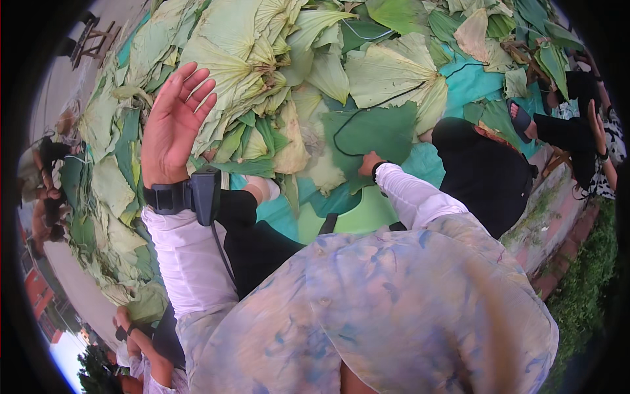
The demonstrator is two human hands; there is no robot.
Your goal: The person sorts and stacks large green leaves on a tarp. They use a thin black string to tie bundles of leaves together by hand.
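My left hand (176,128) is raised on the left, palm showing and fingers stretched apart, with nothing in it. A black strap and box (205,190) sit at its wrist, and a cable runs down the sleeve. Behind it lies a pile of large pale green lotus leaves (226,39). My right hand (371,163) is closed low over the near edge of a flat dark green leaf (387,128). The end of a thin black cord (380,103) runs into its fingers. The cord loops over that leaf and stretches to the far right across a yellowish leaf (400,69).
Turquoise sheeting (464,88) shows under the leaves. A light green plastic piece (357,220) is between my black-clad knees. Other people work at the far right (577,108), the left edge (49,177) and lower left (147,348). Grass (584,289) borders a kerb at right.
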